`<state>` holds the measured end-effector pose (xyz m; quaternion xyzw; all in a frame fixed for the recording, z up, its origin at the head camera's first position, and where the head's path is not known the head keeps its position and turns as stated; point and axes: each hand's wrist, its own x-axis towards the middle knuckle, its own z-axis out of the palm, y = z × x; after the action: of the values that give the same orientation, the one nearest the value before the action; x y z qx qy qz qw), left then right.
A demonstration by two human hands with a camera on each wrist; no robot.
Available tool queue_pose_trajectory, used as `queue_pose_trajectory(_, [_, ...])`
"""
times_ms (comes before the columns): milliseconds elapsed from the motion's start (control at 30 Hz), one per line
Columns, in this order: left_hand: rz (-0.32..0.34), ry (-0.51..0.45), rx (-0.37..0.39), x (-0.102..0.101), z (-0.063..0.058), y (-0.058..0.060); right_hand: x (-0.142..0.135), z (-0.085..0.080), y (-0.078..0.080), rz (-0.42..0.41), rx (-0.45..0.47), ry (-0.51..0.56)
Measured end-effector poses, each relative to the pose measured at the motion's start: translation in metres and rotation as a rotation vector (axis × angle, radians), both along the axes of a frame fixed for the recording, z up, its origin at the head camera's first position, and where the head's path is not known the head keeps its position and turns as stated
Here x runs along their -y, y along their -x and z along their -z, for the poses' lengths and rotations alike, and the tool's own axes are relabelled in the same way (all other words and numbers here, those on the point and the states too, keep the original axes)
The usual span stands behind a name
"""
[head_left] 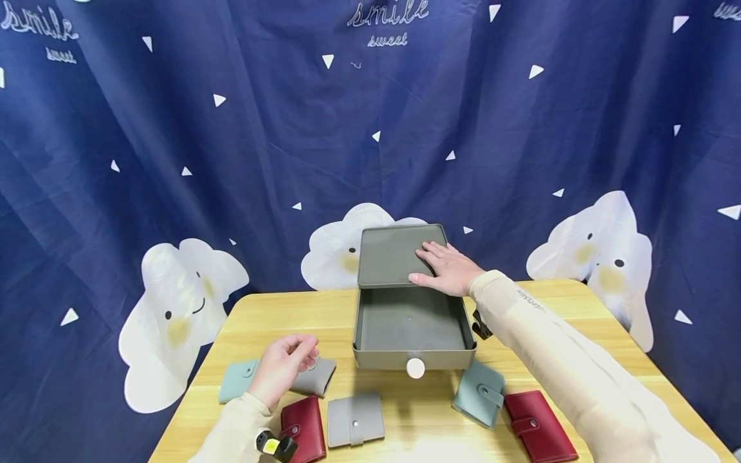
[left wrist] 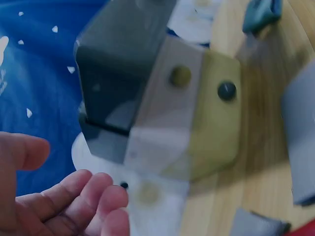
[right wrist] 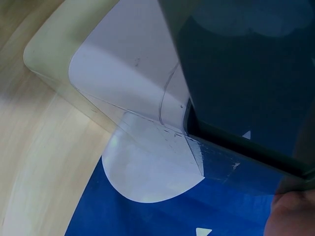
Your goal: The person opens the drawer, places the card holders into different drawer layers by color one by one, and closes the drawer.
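Observation:
A grey drawer box (head_left: 402, 256) stands at the back of the table, its drawer (head_left: 408, 321) pulled out toward me and bare inside. A round white knob (head_left: 415, 368) sits on the drawer front. My right hand (head_left: 448, 267) lies on the right part of the box top with fingers spread and straight. In the right wrist view only a bit of that hand (right wrist: 291, 214) shows at the box edge. My left hand (head_left: 285, 366) hovers, fingers loosely bent and holding nothing, over a grey snap wallet (head_left: 317, 378). In the left wrist view its thumb stands apart from its fingers (left wrist: 96, 189).
Left of the drawer lie a teal wallet (head_left: 236, 381), a red wallet (head_left: 305, 429) and a second grey wallet (head_left: 356, 420). To its right lie another teal wallet (head_left: 479, 393) and another red one (head_left: 539, 426). A blue curtain (head_left: 278, 141) hangs behind the wooden table (head_left: 289, 315).

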<state>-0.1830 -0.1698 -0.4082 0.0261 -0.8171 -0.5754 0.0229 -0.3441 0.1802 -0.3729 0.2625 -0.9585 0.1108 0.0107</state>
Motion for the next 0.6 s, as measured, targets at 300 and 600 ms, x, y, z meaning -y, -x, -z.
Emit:
queue_pose_trajectory(300, [-0.021, 0.420, -0.075, 0.026, 0.027, 0.011, 0.002, -0.001, -0.001, -0.009, -0.010, 0.013])
queue_pose_trajectory(600, [0.006, 0.716, -0.014, 0.052, 0.059, 0.028, 0.002, -0.002, -0.003, -0.004, -0.003, 0.016])
